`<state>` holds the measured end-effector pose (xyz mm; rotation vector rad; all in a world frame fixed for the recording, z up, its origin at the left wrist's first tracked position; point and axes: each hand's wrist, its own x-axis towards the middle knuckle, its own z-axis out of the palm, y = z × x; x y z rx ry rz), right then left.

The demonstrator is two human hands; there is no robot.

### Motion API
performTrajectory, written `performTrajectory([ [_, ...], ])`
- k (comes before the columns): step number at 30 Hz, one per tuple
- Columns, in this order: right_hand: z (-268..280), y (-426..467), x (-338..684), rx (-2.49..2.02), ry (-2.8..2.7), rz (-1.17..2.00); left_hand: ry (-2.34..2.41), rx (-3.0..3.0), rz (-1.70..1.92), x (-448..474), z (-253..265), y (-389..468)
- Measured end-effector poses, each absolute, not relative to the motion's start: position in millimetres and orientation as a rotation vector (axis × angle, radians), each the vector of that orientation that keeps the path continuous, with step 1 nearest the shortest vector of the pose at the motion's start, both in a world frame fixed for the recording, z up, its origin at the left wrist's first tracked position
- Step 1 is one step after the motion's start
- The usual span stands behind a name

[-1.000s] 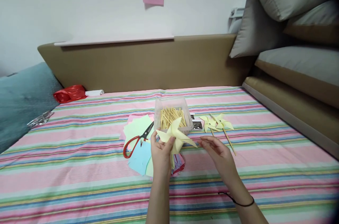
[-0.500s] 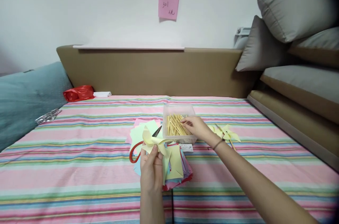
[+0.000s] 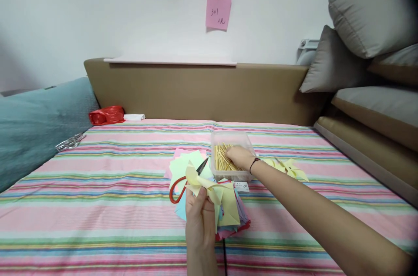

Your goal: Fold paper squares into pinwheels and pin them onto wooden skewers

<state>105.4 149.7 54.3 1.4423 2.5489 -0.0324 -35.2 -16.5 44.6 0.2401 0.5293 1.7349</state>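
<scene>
My left hand (image 3: 200, 208) is closed on a pale yellow paper pinwheel (image 3: 204, 185), pinched near its middle between thumb and fingers. My right hand (image 3: 240, 157) reaches down into a clear plastic box (image 3: 233, 176) of thin wooden sticks (image 3: 222, 158); its fingertips are hidden among them. Under and behind the pinwheel lie scissors (image 3: 178, 190) with red handles, on a fanned stack of pale green and pink paper (image 3: 179, 167). Close to the left hand is a pile of coloured paper squares (image 3: 230, 208), a yellow one on top.
Beyond my right forearm lie finished-looking yellow pinwheels (image 3: 292, 168), partly covered by the arm. A small white card (image 3: 241, 186) rests before the box. Grey cushions (image 3: 369, 23) are stacked at right; a red plastic bundle (image 3: 107, 116) sits far left on the striped cloth (image 3: 114, 210).
My right hand has gone lower into the sticks, and its fingertips have dropped out of sight. The left hand still holds the pinwheel. The whole view has shifted slightly.
</scene>
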Motion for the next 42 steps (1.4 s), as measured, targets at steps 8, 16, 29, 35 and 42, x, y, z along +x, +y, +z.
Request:
performTrajectory([
  [8, 68.8, 157.5, 100.3, 1.455, 2.648, 0.040, 0.366, 0.181, 1.719, -37.9, 38.0, -12.9],
  [16, 99.2, 74.9, 143.5, 1.935, 3.012, -0.261, 0.328, 0.246, 1.687, -25.3, 35.7, -5.0],
  [29, -10.4, -28.2, 165.1, 2.384, 2.121, -2.884, 0.441, 0.501, 1.411, 1.4, 35.3, -4.9],
  [35, -5.3, -23.2, 163.3, 2.529, 2.308, -2.546, 0.485, 0.490, 1.383, 12.6, 33.4, -2.3],
  [42, -0.2, -26.7, 167.7, 2.504, 2.448, -2.537, 0.526, 0.559, 1.295, 28.6, 22.0, -0.1],
])
